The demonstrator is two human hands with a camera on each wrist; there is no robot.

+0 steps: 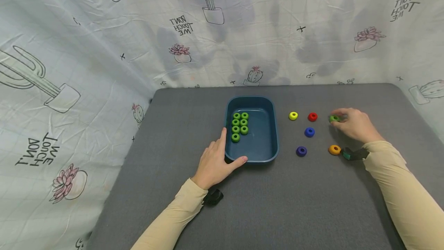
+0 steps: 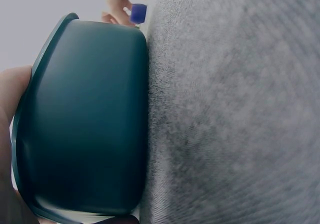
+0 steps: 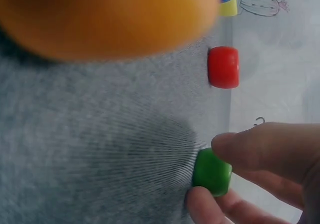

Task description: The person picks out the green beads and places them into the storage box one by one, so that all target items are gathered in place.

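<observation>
A dark blue tray (image 1: pixel 260 134) sits on the table, with several green beads (image 1: pixel 236 129) in two columns along its left side. My left hand (image 1: pixel 214 163) rests against the tray's near left corner, thumb and fingers spread straight along the rim. At the far right, my right hand (image 1: pixel 357 124) pinches a green bead (image 3: pixel 212 173) between thumb and fingers. That bead appears to be at the table surface. The left wrist view shows the tray's outer wall (image 2: pixel 90 119) close up; its inside is hidden there.
Between tray and right hand lie loose beads: a yellow bead (image 1: pixel 293 115), a red bead (image 1: pixel 313 117), a blue bead (image 1: pixel 310 132), a dark blue bead (image 1: pixel 301 151) and an orange bead (image 1: pixel 334 149) near the right wrist. A patterned curtain (image 1: pixel 243 49) hangs behind the grey table (image 1: pixel 270 203).
</observation>
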